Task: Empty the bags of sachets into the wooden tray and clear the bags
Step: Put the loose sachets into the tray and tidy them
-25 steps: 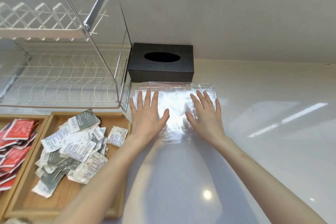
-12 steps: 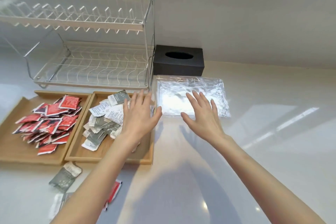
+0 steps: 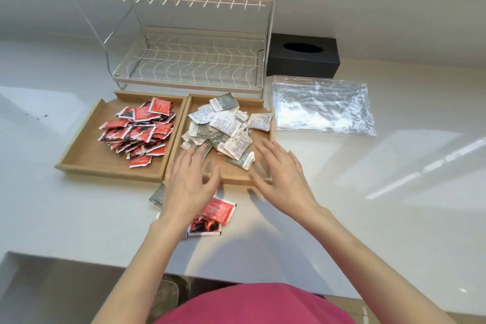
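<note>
Two wooden trays sit side by side on the white counter. The left tray (image 3: 79,150) holds a heap of red sachets (image 3: 139,129). The right tray (image 3: 231,176) holds grey and white sachets (image 3: 223,126). Flattened clear plastic bags (image 3: 320,108) lie to the right of the trays. My left hand (image 3: 186,187) hovers open over the right tray's front edge, above loose red sachets (image 3: 213,216) and a grey sachet (image 3: 157,196) on the counter. My right hand (image 3: 281,176) is open at the tray's front right corner, holding nothing.
A white wire dish rack (image 3: 189,60) stands behind the trays. A black tissue box (image 3: 302,58) sits behind the plastic bags. The counter's front edge (image 3: 79,260) runs below my arms.
Both hands left the flattened bags and drew back leftward to the right tray's front edge. The view pulled back and tilted down, revealing loose sachets on the counter.
</note>
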`<state>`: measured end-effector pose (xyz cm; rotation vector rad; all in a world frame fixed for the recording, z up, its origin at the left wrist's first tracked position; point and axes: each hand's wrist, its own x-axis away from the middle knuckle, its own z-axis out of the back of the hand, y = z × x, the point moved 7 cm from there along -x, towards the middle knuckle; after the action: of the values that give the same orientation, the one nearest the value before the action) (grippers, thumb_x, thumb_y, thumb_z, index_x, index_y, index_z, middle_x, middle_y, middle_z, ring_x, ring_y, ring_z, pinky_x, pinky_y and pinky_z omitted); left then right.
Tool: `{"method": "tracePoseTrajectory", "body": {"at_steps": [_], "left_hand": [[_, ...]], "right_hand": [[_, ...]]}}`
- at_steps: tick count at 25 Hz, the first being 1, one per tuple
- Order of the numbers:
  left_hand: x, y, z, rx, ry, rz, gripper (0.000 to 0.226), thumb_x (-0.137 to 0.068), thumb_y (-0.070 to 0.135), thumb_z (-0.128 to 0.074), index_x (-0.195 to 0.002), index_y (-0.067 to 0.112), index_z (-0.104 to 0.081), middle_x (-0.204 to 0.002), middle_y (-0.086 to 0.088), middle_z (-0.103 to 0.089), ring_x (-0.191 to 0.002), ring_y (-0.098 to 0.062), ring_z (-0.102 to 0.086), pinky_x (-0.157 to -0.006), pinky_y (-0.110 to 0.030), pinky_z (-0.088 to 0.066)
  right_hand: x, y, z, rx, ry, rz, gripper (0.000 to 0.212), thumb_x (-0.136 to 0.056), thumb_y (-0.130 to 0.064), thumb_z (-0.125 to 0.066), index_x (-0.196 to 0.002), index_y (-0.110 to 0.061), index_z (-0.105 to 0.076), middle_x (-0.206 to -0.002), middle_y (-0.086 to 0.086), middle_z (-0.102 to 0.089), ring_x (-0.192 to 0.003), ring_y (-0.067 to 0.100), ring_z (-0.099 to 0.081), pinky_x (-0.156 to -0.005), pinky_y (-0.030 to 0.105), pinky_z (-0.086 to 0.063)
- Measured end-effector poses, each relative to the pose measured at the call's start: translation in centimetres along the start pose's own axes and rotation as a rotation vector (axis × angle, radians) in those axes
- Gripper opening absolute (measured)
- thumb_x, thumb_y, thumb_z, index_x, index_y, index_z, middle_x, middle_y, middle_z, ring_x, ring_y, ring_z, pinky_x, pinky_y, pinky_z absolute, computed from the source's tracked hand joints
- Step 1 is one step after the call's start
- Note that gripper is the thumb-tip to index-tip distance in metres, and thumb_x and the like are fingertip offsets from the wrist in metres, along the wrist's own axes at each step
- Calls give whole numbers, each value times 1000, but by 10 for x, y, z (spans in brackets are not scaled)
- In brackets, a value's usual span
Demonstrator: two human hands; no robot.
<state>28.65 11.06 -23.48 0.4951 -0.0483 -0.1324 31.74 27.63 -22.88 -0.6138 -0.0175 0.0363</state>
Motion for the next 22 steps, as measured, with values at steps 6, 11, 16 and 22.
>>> {"method": "tracePoseTrajectory", "body": {"at_steps": [6,11,16,22], "left_hand": [[34,-42,5,57,-29,-30,69,-74,54,-28,-129,16,-44,-131,-3,-52,-124,-22,-44,-100,-39,-35],[50,-64,-29,5,-211,-67,56,-83,42,-52,-133,19,-38,-135,0,-46,-126,-20,-40,-100,-34,-31],[51,-70,-48,-46,-262,-107,55,-80,42,-56,-129,22,-41,-127,3,-46,-122,-17,-39,-94,-30,-28],[37,-71,-56,-90,-379,-118,37,-78,38,-58,-107,18,-47,-114,-1,-47,-115,-19,-39,-89,-31,-24]], "right_hand": [[21,-36,-45,-69,-11,32,50,-84,-30,-51,-131,-16,-46,-135,0,-51,-128,16,-42,-108,33,-33],[33,-37,-93,-25,-151,-103,45,-88,-24,-51,-132,-19,-44,-136,0,-48,-127,19,-39,-103,27,-30],[30,-27,-113,34,-165,-229,51,-84,-22,-56,-133,-20,-43,-129,7,-46,-119,27,-40,-100,34,-34],[23,-14,-120,-17,-233,-405,52,-77,-24,-63,-124,-12,-45,-121,12,-45,-118,29,-37,-98,35,-34]]}}
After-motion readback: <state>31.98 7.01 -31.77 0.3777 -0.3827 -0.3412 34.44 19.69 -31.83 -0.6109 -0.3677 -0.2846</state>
